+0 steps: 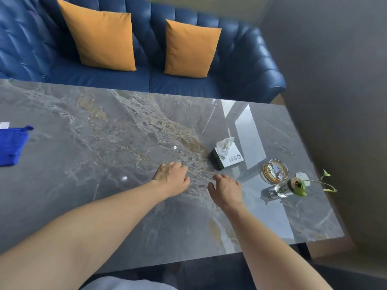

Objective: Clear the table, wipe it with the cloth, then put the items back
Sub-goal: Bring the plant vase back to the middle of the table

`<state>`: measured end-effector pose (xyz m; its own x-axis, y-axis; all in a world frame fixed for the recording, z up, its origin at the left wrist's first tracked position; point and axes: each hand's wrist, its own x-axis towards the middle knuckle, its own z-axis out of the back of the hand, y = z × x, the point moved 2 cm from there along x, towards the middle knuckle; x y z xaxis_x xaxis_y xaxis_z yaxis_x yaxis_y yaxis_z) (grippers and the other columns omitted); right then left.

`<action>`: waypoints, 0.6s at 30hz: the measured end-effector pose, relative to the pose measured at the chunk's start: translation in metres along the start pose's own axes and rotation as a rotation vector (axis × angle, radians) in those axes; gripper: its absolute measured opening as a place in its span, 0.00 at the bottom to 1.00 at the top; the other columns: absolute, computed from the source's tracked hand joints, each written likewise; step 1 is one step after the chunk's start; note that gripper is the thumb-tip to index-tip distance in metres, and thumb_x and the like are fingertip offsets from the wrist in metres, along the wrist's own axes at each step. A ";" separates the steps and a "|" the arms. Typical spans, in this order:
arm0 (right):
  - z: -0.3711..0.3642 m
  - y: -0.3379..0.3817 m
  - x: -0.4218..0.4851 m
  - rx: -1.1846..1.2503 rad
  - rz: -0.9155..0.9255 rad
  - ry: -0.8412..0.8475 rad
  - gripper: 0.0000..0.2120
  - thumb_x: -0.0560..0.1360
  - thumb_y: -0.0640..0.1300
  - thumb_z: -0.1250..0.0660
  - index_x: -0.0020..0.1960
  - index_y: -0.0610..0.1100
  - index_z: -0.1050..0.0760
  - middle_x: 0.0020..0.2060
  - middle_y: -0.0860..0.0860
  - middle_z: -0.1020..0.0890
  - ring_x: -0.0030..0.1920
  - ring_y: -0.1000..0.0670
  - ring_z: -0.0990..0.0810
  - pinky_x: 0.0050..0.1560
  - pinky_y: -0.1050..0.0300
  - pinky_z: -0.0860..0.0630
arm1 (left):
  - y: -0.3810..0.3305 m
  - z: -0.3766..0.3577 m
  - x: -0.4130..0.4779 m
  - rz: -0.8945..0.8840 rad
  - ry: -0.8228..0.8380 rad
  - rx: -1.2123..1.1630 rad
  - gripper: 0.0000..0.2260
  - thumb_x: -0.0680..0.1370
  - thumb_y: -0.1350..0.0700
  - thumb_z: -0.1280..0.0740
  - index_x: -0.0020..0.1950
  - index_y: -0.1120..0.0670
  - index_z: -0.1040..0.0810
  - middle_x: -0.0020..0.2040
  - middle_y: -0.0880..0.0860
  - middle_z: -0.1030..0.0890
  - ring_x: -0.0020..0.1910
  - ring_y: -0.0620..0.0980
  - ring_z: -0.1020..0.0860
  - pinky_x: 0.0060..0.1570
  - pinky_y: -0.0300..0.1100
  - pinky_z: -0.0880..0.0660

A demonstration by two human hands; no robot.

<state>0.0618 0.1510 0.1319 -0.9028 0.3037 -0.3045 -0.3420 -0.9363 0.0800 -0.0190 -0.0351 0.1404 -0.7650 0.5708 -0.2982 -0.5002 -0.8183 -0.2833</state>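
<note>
A grey marble table (pixel 104 185) fills the view. On its right part stand a white and green tissue box (pixel 227 156), a glass ashtray (pixel 274 171) and a small glass bottle with a green plant cutting (pixel 290 187). A folded blue cloth (pixel 11 145) lies at the far left edge. My left hand (pixel 172 177) hovers over the table's middle, fingers loosely curled, holding nothing. My right hand (pixel 227 189) is beside it, fingers spread, a short way in front of the tissue box and empty.
A blue tufted sofa (pixel 240 76) with two orange cushions (pixel 100 36) runs along the table's far side. A grey wall (pixel 335 80) stands close on the right. A small white item (pixel 302 176) lies behind the bottle.
</note>
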 end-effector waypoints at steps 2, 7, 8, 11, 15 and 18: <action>0.001 -0.015 -0.006 0.011 -0.062 -0.003 0.19 0.81 0.56 0.43 0.66 0.50 0.24 0.58 0.47 0.19 0.61 0.43 0.22 0.62 0.48 0.31 | -0.014 -0.005 0.010 -0.053 0.017 0.008 0.15 0.81 0.46 0.44 0.57 0.55 0.26 0.59 0.57 0.24 0.60 0.57 0.26 0.60 0.55 0.30; 0.007 -0.054 -0.035 0.062 -0.241 -0.035 0.18 0.81 0.55 0.43 0.66 0.48 0.24 0.59 0.46 0.20 0.61 0.42 0.22 0.63 0.46 0.31 | -0.056 -0.016 0.028 -0.206 0.037 0.033 0.16 0.81 0.46 0.44 0.60 0.55 0.26 0.60 0.58 0.23 0.61 0.58 0.26 0.61 0.56 0.30; 0.008 -0.063 -0.042 0.063 -0.275 -0.046 0.18 0.81 0.55 0.43 0.65 0.47 0.24 0.59 0.46 0.19 0.60 0.42 0.22 0.63 0.46 0.31 | -0.066 -0.018 0.030 -0.237 0.042 0.043 0.16 0.81 0.46 0.44 0.59 0.55 0.26 0.60 0.58 0.23 0.61 0.58 0.26 0.61 0.56 0.30; 0.012 -0.088 -0.061 0.069 -0.364 -0.054 0.18 0.82 0.55 0.43 0.65 0.47 0.24 0.59 0.47 0.19 0.59 0.43 0.21 0.61 0.46 0.30 | -0.093 -0.025 0.033 -0.318 0.035 0.069 0.16 0.80 0.46 0.44 0.59 0.55 0.26 0.59 0.58 0.23 0.60 0.58 0.25 0.60 0.55 0.29; 0.016 -0.123 -0.078 0.106 -0.473 -0.065 0.18 0.81 0.55 0.43 0.63 0.46 0.24 0.58 0.47 0.19 0.58 0.43 0.22 0.59 0.46 0.30 | -0.125 -0.034 0.041 -0.387 0.050 0.101 0.16 0.80 0.46 0.44 0.59 0.55 0.26 0.58 0.57 0.23 0.59 0.58 0.25 0.58 0.54 0.29; 0.018 -0.151 -0.085 0.121 -0.523 -0.069 0.20 0.82 0.55 0.43 0.66 0.47 0.25 0.60 0.47 0.20 0.60 0.43 0.22 0.62 0.45 0.30 | -0.149 -0.041 0.050 -0.413 0.063 0.129 0.17 0.80 0.45 0.44 0.59 0.55 0.26 0.59 0.57 0.23 0.60 0.58 0.25 0.58 0.54 0.29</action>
<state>0.1853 0.2699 0.1624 -0.6174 0.7386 -0.2707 -0.7745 -0.6310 0.0446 0.0345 0.1182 0.1302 -0.4660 0.8516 -0.2399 -0.8087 -0.5200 -0.2751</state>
